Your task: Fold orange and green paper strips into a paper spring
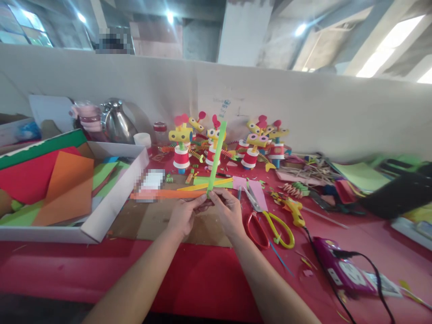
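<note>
My left hand (184, 215) and my right hand (227, 211) meet over a brown cardboard mat (151, 220) on the red table. Both pinch the near end of a long green paper strip (216, 155), which stands up and leans away from me. An orange paper strip (168, 194) runs left from the same pinch, lying flat. The fingers of both hands are closed on the joined ends. Red and yellow handled scissors (266, 222) lie just right of my right hand.
A white box (111, 204) of coloured paper sheets sits at the left. Several paper-cup toy figures (182, 150) stand at the back by a white wall. A yellow glue gun (293, 211), a purple power strip (337, 267) with black cable, and paper scraps fill the right.
</note>
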Tool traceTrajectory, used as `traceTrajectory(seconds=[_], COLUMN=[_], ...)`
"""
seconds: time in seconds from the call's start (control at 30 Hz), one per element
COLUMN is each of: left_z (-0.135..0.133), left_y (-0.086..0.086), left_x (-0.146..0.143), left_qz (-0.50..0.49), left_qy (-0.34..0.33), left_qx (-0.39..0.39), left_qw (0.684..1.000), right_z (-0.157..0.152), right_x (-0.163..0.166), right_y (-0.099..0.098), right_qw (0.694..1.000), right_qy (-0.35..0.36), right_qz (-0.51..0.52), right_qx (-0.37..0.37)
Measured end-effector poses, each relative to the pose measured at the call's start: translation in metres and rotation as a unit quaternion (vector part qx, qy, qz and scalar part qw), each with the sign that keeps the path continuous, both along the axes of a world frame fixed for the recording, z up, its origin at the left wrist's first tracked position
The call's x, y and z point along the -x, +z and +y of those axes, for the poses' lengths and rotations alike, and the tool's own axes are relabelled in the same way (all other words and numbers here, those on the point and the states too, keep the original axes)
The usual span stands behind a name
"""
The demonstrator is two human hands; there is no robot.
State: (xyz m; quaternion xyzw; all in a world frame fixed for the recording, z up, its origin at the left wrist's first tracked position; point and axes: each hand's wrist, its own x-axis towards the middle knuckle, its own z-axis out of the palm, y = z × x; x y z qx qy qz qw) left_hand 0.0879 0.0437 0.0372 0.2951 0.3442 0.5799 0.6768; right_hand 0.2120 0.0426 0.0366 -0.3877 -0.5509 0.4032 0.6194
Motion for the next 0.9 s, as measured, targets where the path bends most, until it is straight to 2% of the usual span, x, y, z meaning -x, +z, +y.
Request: traceTrajectory(seconds=[0.27,0.47,0.7,0.9], left_z=[-0.0011,-0.0029,-0.0039,-0.0076], left_y=[0.0000,0.0015,-0.0005,0.0065], left_x=[-0.0015,-0.0015,-0.0022,-0.0019], left_qz=[0.043,0.110,0.120,0.134], left_qy=[0.011,0.036,0.039,0.035], left_qx=[-0.054,-0.091,-0.127,-0.119], left_qw=[0.998,0.989,0.984,0.983], right_z=[-0.0011,-0.0039,-0.0053,-0.0090], right_x=[0.0012,-0.0022,0.0009,0.0014], right_y=[0.0029,0.0047,0.0038,0.0027], right_qw=[0.999,0.993,0.997,0.988], right_qy=[0.019,-0.051,-0.030,-0.094], right_qz=[0.013,-0.096,-0.056,-0.105], right_qx=[0.023,-0.052,-0.042,-0.069])
